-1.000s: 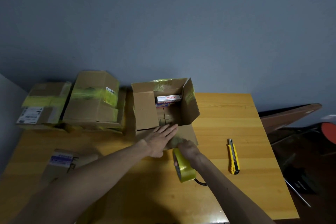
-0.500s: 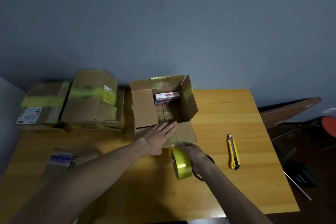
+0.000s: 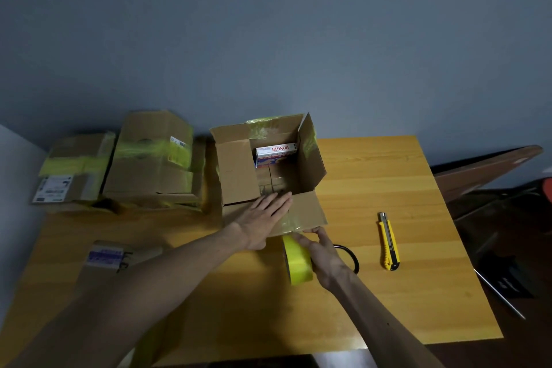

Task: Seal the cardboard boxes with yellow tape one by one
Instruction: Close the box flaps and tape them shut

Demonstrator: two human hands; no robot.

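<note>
An open cardboard box (image 3: 239, 170) stands mid-table with its flaps up, old yellow tape on its far rim and a small red-and-white carton (image 3: 276, 151) inside. My left hand (image 3: 263, 218) lies flat, fingers together, on the box's near flap (image 3: 307, 212). My right hand (image 3: 321, 254) grips a yellow tape roll (image 3: 295, 263) standing on edge just below that flap, fingertips touching the flap's edge.
Two boxes sealed with yellow tape, one (image 3: 74, 167) at far left and one (image 3: 152, 158) beside it, sit left of the open box. A yellow utility knife (image 3: 388, 240) lies to the right. A flattened box (image 3: 107, 257) lies near left. A black ring (image 3: 349, 254) lies behind my right hand. The table (image 3: 388, 293) ends at right.
My right hand has carried the tape roll up to the near flap's edge. My left hand stays pressed on the flap. The view has shifted slightly.
</note>
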